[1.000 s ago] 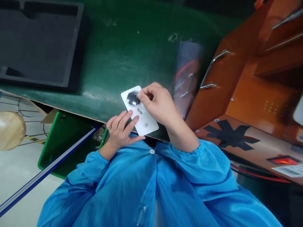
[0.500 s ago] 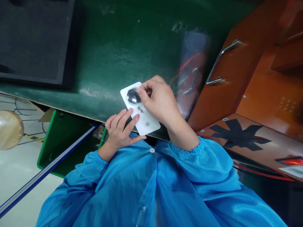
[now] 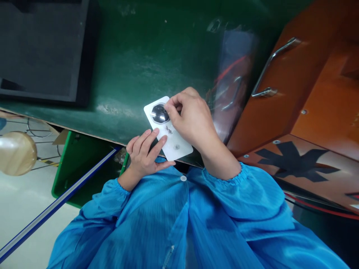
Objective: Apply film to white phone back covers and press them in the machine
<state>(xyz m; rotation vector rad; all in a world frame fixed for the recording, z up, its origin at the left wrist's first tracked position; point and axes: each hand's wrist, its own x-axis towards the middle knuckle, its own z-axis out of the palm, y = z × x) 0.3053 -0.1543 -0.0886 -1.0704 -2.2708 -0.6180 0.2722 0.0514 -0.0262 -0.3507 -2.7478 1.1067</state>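
Note:
A white phone back [image 3: 179, 145] lies tilted at the green table's front edge, with a dark, shiny octagonal camera window [image 3: 159, 113] at its upper end and small dark print below. I cannot tell whether it is a whole phone or only its cover. My left hand [image 3: 144, 155] grips it from the lower left, fingertips on its face and left edge, thumb along the bottom edge. Over its right side, my right hand [image 3: 193, 116] pinches thumb and forefinger together at the right rim of the camera window. Whatever lies between those fingertips is too small to make out.
A black tray [image 3: 80, 56] stands at the back left on the green table [image 3: 134, 56]. An orange metal cabinet [image 3: 319, 89] with a chrome handle rises on the right. Below the table edge are a green bin [image 3: 63, 170], a blue-edged bar [image 3: 61, 200] and a round stool [image 3: 18, 153].
The whole view has shifted slightly, so everything sits a little further right. Both hands keep the same hold on the phone back, and the pinch remains at the camera window.

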